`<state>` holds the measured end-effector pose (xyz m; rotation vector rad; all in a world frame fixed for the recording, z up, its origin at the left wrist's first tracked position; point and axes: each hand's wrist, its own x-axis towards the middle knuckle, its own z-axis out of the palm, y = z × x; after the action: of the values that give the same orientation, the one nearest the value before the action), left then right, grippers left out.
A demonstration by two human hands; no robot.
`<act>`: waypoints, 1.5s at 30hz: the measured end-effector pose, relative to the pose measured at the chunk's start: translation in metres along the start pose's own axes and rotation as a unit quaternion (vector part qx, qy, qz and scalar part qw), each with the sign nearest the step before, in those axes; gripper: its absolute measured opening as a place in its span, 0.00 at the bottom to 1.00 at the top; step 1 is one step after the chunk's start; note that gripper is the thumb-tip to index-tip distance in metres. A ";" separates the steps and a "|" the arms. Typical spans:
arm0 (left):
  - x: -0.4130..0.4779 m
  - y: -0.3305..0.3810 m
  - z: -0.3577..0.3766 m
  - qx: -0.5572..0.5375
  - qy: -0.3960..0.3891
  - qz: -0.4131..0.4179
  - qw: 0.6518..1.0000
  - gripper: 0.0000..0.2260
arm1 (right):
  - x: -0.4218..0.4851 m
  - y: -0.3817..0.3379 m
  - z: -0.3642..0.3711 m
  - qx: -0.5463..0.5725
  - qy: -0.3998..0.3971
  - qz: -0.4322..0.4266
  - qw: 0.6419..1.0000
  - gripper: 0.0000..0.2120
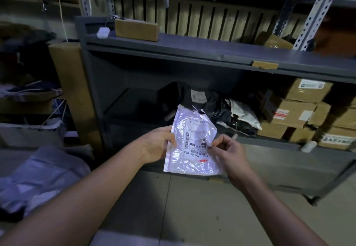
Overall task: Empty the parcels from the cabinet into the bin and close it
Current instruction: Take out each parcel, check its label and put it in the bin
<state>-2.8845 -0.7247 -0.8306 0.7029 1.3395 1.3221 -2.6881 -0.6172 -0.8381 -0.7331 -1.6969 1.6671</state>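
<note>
Both hands — left hand (158, 143), right hand (230, 153) — pinch white parcel (192, 145).

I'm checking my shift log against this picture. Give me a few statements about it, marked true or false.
1. The left hand and the right hand both hold the white parcel. True.
2. The cabinet shelf holds nothing. False: cardboard boxes and black bags lie on it.
3. A brown box sits on top of the cabinet. True.
4. The white parcel bears no label. False: a barcode label shows on it.
</note>
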 end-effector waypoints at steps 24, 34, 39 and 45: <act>-0.010 -0.030 0.000 0.081 0.149 0.075 0.983 0.19 | -0.014 0.011 -0.004 -0.202 -0.013 0.028 0.979 0.13; -0.017 -0.031 0.015 0.331 0.115 0.142 0.926 0.15 | -0.005 0.001 0.006 -0.351 0.019 -0.107 0.930 0.37; -0.018 -0.028 0.017 0.412 0.111 0.146 0.893 0.19 | 0.000 0.002 0.003 -0.369 -0.013 -0.058 0.927 0.43; -0.015 -0.022 0.017 0.381 0.194 0.196 0.883 0.15 | -0.006 0.004 0.002 -0.247 -0.050 -0.001 0.968 0.09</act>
<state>-2.8593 -0.7385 -0.8441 1.3486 2.1743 1.2649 -2.6853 -0.6230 -0.8426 -0.8803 -2.2201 1.3008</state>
